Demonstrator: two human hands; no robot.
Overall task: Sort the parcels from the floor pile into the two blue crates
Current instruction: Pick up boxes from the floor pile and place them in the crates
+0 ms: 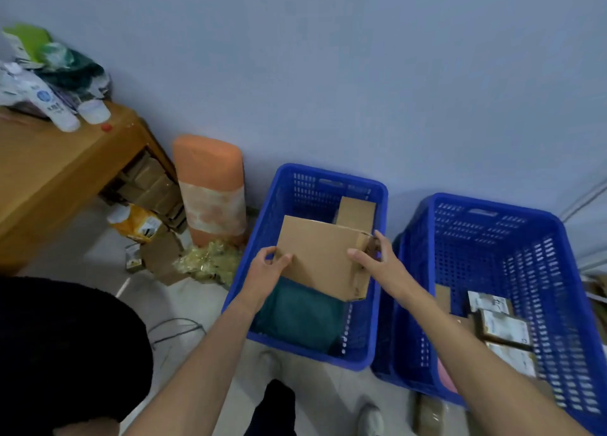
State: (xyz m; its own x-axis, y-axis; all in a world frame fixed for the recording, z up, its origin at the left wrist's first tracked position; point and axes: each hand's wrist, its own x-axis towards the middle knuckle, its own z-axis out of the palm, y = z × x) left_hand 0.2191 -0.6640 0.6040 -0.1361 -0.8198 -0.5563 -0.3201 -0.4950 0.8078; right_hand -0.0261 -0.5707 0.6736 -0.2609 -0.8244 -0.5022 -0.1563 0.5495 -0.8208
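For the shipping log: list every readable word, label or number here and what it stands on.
Nothing reads clearly.
White bottle on the wooden table: blue logo and print, blurred.
White labels on parcels in the right crate: too blurred.
Yellow bag on the floor: print too small.

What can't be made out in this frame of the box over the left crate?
Head view only.
Floor pile: outside the frame.
Teal bag in the left crate: partly covered by the cardboard box and left hand.
Small box behind it: lower part hidden by the cardboard box.
Parcels in the right crate: labels too blurred to read, some hidden by the right forearm.
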